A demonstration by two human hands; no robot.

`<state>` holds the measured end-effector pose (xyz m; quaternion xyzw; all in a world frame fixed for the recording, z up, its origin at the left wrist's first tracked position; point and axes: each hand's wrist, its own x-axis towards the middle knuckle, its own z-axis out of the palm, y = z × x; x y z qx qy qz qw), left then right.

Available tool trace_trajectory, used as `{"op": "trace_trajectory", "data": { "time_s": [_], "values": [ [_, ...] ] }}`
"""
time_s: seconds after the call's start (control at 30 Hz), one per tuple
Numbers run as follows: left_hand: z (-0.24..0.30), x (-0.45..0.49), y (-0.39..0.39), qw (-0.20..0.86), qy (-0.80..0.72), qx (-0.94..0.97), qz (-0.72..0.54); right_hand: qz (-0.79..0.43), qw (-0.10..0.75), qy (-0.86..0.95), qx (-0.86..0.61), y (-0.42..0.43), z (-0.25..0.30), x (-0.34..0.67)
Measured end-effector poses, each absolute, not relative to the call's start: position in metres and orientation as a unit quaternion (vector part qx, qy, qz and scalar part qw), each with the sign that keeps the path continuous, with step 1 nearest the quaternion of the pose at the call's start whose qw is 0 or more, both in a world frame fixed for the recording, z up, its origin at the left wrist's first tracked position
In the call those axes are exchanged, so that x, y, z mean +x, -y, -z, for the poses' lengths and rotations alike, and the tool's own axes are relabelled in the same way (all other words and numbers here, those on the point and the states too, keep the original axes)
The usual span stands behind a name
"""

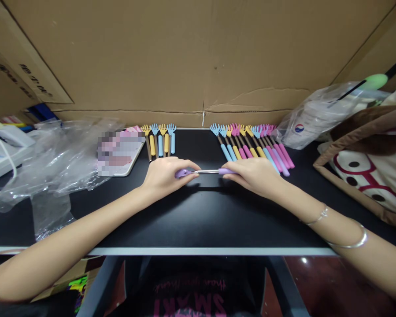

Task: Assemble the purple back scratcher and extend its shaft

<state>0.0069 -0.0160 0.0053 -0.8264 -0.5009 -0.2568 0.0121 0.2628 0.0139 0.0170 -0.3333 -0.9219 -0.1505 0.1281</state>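
Observation:
Between my hands a purple back scratcher [208, 171] lies level, just above the black tabletop. My left hand [167, 172] is closed around its claw-shaped head, and my right hand [250, 174] grips its purple handle. The bare metal rod shows between them. Behind my left hand is a small group of blue and yellow back scratchers [160, 140], with handles and rods side by side. Beyond my right hand lies a longer row of assembled back scratchers [239, 147] in blue, yellow, pink and purple, heads toward the back.
Crumpled clear plastic bags [62, 154] and a phone [121, 152] lie on the left. On the right are a bagged drink cup [312, 123] and a brown-trimmed cloth bag [366, 163]. A cardboard wall [171, 57] closes off the back of the black table [198, 220].

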Motion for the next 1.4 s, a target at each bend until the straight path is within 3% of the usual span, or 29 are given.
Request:
{"op": "trace_trajectory", "data": {
  "time_s": [0.53,0.73,1.4],
  "values": [
    [-0.0032,0.0069,0.0164,0.161,0.409,-0.848,0.296,-0.014,0.043,0.919,-0.391,-0.0128,-0.022,0.2604],
    [-0.0023,0.0041,0.0135,0.189,0.377,-0.859,0.29,-0.069,0.046,0.921,-0.38,-0.0121,-0.0214,0.2598],
    [-0.0087,0.0087,0.0175,-0.028,0.478,-0.838,0.263,0.138,0.161,0.925,-0.317,-0.0076,-0.0238,0.2605]
  ]
}}
